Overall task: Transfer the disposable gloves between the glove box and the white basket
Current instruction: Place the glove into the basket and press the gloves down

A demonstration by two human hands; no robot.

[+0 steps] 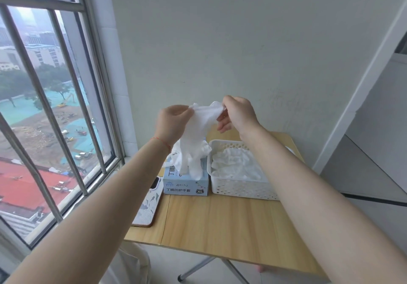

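While both arms reached out over a small wooden tabletop (231, 224) by a barred window (50, 112), a person held one white disposable glove (193, 138) stretched in the air above the glove box (186, 184). The left hand (172, 122), at about 10 o'clock from the box, pinched one side of the glove's cuff between thumb and curled fingers (187, 113); the right hand (236, 112), at about 1 o'clock, pinched the opposite side, its lower fingers hanging loosely curled. The glove's finger end dangled limp against the top of the pale blue box, marked XL, where other gloves poked from the opening. Just beside the box at 3 o'clock stood the white basket (237, 189), perforated and already holding a crumpled heap of white gloves (235, 165). A phone (147, 204) in a patterned case lay at 8 o'clock from the box, near the tabletop's window edge. By its drape, the glove looked very light, thin and floppy, likely to cling, bunch or drag a neighbour out of the box with it; the cuff rim appeared the surest place to take hold, with a gentle pinch rather than a hard pull, since the film could probably tear or stretch.
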